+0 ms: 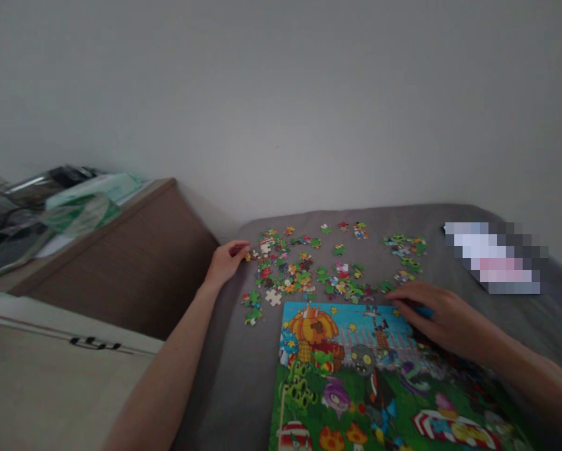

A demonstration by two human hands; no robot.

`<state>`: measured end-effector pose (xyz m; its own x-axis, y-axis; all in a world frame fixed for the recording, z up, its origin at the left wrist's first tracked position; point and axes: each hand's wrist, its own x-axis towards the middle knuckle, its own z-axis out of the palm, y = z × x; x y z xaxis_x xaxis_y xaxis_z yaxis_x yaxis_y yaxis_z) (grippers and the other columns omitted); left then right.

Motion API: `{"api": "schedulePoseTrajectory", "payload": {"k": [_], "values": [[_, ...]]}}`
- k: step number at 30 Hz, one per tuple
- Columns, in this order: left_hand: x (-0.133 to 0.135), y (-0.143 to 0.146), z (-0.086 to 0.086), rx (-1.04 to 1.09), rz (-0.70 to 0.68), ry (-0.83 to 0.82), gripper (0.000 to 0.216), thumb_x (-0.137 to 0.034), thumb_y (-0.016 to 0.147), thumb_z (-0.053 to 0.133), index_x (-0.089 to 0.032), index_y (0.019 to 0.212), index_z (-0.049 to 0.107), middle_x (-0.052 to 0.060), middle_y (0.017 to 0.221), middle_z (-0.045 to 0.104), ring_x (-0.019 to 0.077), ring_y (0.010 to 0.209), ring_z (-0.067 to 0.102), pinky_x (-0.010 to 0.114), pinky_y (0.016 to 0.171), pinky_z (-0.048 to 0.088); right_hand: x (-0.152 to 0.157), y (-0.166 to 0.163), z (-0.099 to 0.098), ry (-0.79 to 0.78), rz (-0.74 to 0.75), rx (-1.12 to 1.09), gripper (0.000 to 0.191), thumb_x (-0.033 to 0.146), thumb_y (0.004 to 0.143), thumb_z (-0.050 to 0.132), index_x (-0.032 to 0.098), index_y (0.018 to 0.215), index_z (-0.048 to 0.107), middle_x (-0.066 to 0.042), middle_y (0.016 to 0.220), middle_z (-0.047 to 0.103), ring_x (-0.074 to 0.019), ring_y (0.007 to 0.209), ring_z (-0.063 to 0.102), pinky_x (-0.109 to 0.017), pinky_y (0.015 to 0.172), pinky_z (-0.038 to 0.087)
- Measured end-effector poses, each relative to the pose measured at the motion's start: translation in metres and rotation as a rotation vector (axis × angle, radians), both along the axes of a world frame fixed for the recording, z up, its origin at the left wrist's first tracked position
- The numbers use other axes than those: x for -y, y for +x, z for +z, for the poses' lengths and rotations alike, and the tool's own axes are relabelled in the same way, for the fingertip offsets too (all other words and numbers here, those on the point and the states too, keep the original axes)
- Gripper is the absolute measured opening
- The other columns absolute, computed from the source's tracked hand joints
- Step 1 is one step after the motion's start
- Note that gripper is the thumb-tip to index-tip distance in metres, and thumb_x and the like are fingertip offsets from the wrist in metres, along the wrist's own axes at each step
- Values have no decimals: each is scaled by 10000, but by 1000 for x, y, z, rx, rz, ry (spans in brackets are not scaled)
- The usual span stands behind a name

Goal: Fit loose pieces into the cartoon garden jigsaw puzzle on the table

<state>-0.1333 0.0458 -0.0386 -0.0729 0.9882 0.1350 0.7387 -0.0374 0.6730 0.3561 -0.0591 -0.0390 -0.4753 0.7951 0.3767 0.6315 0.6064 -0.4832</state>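
Observation:
My left hand point(228, 262) is at the left edge of the loose pieces, its thumb and index finger closed around a small yellow puzzle piece point(248, 257). My right hand point(434, 313) reaches over the top right of the picture puzzle point(337, 369). Its fingers are stretched out, and the fingertips are near a green puzzle piece point(385, 287); I see nothing held in them. The picture shows cartoon plants, a pumpkin and a grey zombie under a blue sky. My right hand and forearm hide its right part. Beyond its top edge lie many loose puzzle pieces point(290, 275), some showing pale backs point(273, 297).
A grey cloth-covered surface point(234, 363) bears the puzzle and meets a plain wall point(281, 125) behind. A blurred-out flat item point(492, 260) lies at the right. To the left stands a brown cabinet point(121, 263) with a green-and-white plastic bag point(88, 210) on top.

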Motion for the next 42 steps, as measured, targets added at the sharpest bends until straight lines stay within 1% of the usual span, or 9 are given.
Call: {"api": "schedulePoseTrajectory", "payload": {"k": [4, 8, 15, 20, 23, 28, 31, 34, 42], "values": [[1, -1, 0, -8, -11, -9, 379, -380, 1011, 665, -168, 1322, 617, 112, 1310, 645, 256, 1104, 673, 469, 927, 599, 0, 1, 0, 10, 3, -5, 243, 302, 990, 511, 244, 1031, 744, -80, 1003, 807, -262, 915, 783, -435, 833, 645], [4, -1, 4, -58, -55, -18, 378, -377, 1010, 667, -170, 1322, 617, 112, 1313, 643, 255, 1104, 672, 467, 925, 600, 0, 1, 1, 19, 4, -13, 243, 296, 985, 509, 244, 1025, 743, -83, 1002, 808, -263, 911, 783, -429, 825, 647], [15, 4, 14, -194, -178, -39, 325, -381, 1022, 647, -182, 1280, 644, 105, 1294, 656, 241, 1085, 675, 452, 930, 598, 0, 1, 1, 25, 5, -8, 245, 291, 976, 516, 240, 1018, 752, -88, 1006, 812, -277, 925, 786, -445, 831, 652], [18, 9, 20, -255, -292, -37, 295, -371, 1022, 648, -185, 1250, 663, 105, 1296, 665, 241, 1110, 670, 467, 967, 581, 0, 2, 0, 21, 5, 2, 245, 295, 977, 518, 240, 1026, 752, -84, 1003, 809, -270, 910, 788, -446, 835, 655], [18, 8, 23, -283, -332, -42, 267, -339, 1018, 655, -185, 1234, 678, 98, 1284, 679, 236, 1109, 673, 468, 988, 568, 0, 2, -1, 26, -1, 10, 255, 302, 982, 510, 235, 1035, 751, -90, 1013, 810, -275, 925, 786, -464, 849, 653], [16, 3, 21, -343, -294, -42, 301, -361, 1017, 658, -173, 1251, 659, 97, 1245, 678, 232, 1061, 681, 451, 930, 592, 1, 1, 0, 13, 3, 11, 253, 306, 985, 513, 240, 1029, 754, -89, 1014, 810, -280, 921, 788, -466, 831, 658], [16, 2, 18, -375, -255, -42, 328, -379, 1019, 653, -178, 1279, 642, 102, 1267, 665, 233, 1061, 680, 445, 914, 601, 1, 1, 1, 15, 4, 4, 245, 308, 983, 518, 249, 1024, 752, -82, 1007, 811, -276, 919, 788, -452, 830, 657], [15, 1, 17, -396, -233, -35, 341, -382, 1019, 652, -183, 1296, 635, 107, 1292, 655, 240, 1082, 675, 454, 927, 598, 1, 1, 1, 11, 9, 3, 249, 311, 986, 510, 250, 1024, 749, -81, 1002, 807, -275, 912, 787, -449, 819, 657], [14, 2, 19, -400, -229, -40, 342, -377, 1011, 664, -177, 1288, 640, 110, 1318, 645, 257, 1131, 662, 480, 962, 583, 1, 2, -2, 28, 19, 15, 251, 300, 998, 501, 245, 1049, 740, -81, 1020, 804, -275, 934, 784, -464, 837, 652]]}}
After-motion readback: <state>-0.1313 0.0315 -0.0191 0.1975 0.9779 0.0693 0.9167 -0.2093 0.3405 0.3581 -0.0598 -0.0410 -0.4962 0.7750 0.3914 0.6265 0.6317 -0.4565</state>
